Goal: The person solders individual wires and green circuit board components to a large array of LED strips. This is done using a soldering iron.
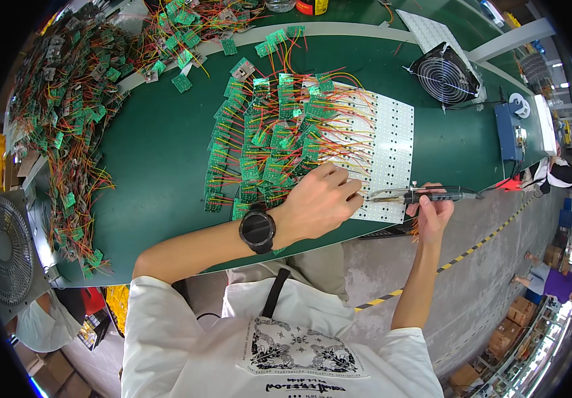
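Note:
A white perforated panel (395, 136) lies on the green table under rows of thin red and yellow wires (351, 136). Those wires run left to small green circuit boards (216, 162) laid in columns. Over the panel's near part, my left hand (319, 199) has its fingers curled and closed by the wire ends; whatever its fingertips pinch is hidden. My right hand (432, 211), at the panel's near right corner, grips a soldering iron (442, 196) like a pen. The iron's tip points left, close to my left fingertips.
A large heap of wired circuit boards (80, 113) covers the table's left end. At the back right stand a black fan (442, 74) and a blue box (510, 132) near a reel of wire (518, 105). Another fan (4, 242) is at far left. A person in purple (558, 285) is distant.

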Available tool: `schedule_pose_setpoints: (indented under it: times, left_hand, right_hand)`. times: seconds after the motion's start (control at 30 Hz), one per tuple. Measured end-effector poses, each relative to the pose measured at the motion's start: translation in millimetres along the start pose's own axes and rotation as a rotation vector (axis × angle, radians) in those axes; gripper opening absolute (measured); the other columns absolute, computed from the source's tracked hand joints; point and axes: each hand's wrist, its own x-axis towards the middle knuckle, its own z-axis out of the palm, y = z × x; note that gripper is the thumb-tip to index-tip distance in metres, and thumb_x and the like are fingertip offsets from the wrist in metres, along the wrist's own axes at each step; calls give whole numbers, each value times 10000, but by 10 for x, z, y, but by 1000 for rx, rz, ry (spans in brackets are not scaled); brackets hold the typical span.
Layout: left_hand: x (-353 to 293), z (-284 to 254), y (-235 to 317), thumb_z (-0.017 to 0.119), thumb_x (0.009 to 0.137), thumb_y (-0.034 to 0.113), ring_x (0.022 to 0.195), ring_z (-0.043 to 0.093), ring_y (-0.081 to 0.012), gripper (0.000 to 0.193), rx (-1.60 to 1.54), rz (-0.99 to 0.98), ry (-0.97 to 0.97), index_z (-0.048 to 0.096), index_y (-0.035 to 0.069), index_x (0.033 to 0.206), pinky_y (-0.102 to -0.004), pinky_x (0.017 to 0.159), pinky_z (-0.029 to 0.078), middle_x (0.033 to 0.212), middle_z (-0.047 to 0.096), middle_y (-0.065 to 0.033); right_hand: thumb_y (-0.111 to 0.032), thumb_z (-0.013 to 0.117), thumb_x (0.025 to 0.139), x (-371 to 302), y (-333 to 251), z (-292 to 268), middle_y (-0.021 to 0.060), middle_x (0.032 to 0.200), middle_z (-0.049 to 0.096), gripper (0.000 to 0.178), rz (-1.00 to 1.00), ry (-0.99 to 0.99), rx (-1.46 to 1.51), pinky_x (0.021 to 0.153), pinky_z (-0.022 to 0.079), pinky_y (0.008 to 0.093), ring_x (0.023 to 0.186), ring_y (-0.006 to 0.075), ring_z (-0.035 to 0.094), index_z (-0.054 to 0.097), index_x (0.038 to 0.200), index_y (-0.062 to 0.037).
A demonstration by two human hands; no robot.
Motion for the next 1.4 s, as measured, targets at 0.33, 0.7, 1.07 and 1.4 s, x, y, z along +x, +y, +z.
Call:
schedule_pose_setpoints:
  times: [0.33, 0.7, 1.07, 1.4]
  left_hand:
    - [-17, 37, -8, 616, 689, 147, 784, 552, -197, 119, 8, -2, -18, 598, 60, 769, -319, 702, 437, 815, 564, -33]
    - [-26, 3, 3, 591, 707, 152, 810, 568, -201, 101, 24, -11, -24, 602, 67, 761, -319, 727, 446, 830, 570, -41]
    - [-418, -638, 561, 608, 735, 181, 1138, 485, -274, 328, 227, -85, -92, 614, 28, 1024, -425, 1007, 366, 1118, 563, -110]
    - [-1125, -735, 493, 634, 732, 194, 1344, 340, -273, 520, 318, -260, -98, 535, 78, 1229, -520, 1116, 243, 1413, 405, -129]
  right_hand:
    - [-38, 643, 826, -8, 33, -25, 125, 876, 603, 241, 6, 22, -21, 462, 494, 287, 542, 198, 595, 544, 1027, 51]
    - [-40, 599, 846, 66, 61, 20, 125, 858, 624, 219, -11, 171, 93, 475, 465, 274, 547, 162, 567, 566, 1032, 71]
    - [-112, 575, 908, 51, 56, 219, 83, 786, 597, 183, -79, 282, 71, 512, 376, 251, 568, 126, 499, 577, 1009, 41]
    - [-123, 608, 888, 189, 143, 612, 86, 835, 622, 186, 25, 191, 234, 518, 399, 236, 611, 100, 532, 580, 1006, 17]
